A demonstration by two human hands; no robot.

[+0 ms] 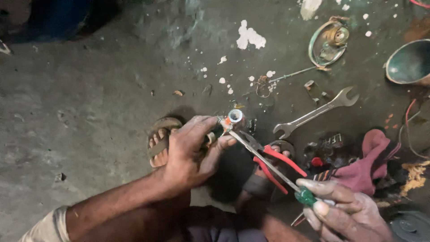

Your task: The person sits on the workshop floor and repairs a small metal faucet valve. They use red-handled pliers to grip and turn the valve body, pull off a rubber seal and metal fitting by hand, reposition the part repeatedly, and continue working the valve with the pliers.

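A person squatting on a stained concrete floor (89, 103) works a small cylindrical fitting (234, 117), pale at its round open end, held just above a sandalled foot (160, 142). The left hand (192, 152) has its grip wrapped tight around the fitting's dark body, thumb and fingers closed over it so only the pale mouth and a scrap of orange show. The right hand (345, 210) pinches the green handle of a screwdriver (268, 163), grip closed on it, the long shaft running up so its tip meets the fitting beside the rim.

The piece looks light and rigid, probably part plastic or ceramic at the mouth, so likely to chip if levered hard; the safest hold seems to be around the dark barrel, as now, clear of the rim. Its smooth surface may turn slippery in greasy fingers.

Red-handled pliers (275, 163) lie on the floor under the shaft. A double-ended spanner (316, 112) rests beyond them, near a crumpled maroon cloth (369, 161), a round metal cover (328, 42) and a dark bowl (410, 62) at the far edge.
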